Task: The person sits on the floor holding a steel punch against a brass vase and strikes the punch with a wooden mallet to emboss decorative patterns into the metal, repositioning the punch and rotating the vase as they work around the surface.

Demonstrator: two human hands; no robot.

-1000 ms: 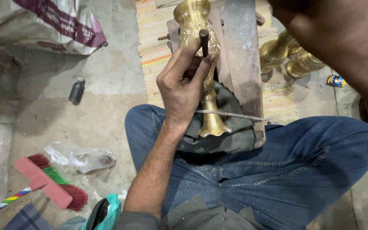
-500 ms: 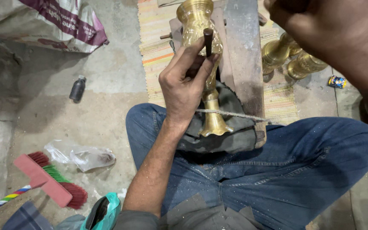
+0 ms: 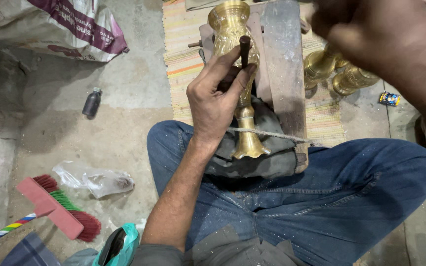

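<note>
The engraved brass vase [image 3: 236, 74] lies on a dark cloth across the seated person's lap. The left hand [image 3: 214, 101] clamps a dark metal punch [image 3: 244, 49] upright against the vase. The right hand [image 3: 380, 39], raised above the vase, is blurred; its grip cannot be determined.

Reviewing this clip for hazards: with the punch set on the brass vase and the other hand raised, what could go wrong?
1. The left hand pinches the punch close to its top; a stray blow from the raised right hand might hit the fingers.
2. The brass vase lies on cloth under one thin cord; it could roll.
3. Other brass pieces sit near the swing.
</note>
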